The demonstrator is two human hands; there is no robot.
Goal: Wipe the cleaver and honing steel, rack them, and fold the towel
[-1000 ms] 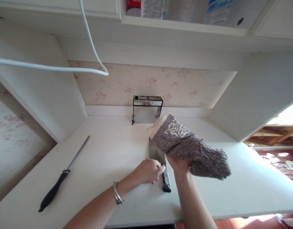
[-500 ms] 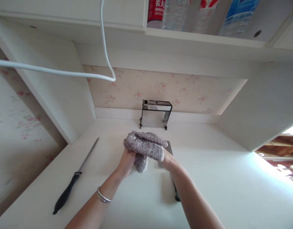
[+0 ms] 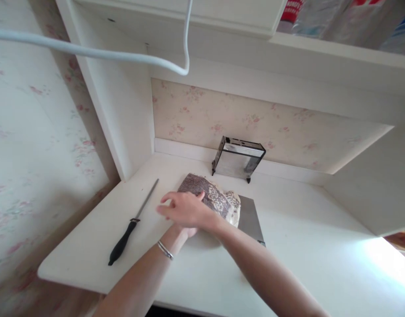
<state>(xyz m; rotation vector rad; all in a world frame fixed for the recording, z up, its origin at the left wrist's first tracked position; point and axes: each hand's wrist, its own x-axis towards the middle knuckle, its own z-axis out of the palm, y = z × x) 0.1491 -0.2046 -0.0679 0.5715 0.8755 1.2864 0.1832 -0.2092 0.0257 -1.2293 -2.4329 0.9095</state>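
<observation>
Cloth [image 3: 209, 198] sits bunched on the cleaver blade [image 3: 250, 215], which lies flat on the white counter [image 3: 304, 259] just in front of the knife block [image 3: 238, 158]. Step in hand looks like wiping or covering the blade with the cloth. Right hand [image 3: 185, 209] crosses over to the left, fingers spread and flat, palm down, touching the near edge of the cloth, not clamped on anything. Left hand [image 3: 185, 231] is mostly hidden beneath the right wrist; bracelet [image 3: 165, 250] shows on that forearm, but I cannot tell whether it grips the cloth or the cleaver handle. Hands are stacked close together, arms crossing. Cloth covers the left part of the blade; the right part stays bare, well clear of both hands. My read: next move calls for pressure through the cloth only, strokes running away from the edge, handle pinned so the blade does not skate. Sharpening steel [image 3: 134, 222] lies apart to the left, near the cabinet side, untouched.
</observation>
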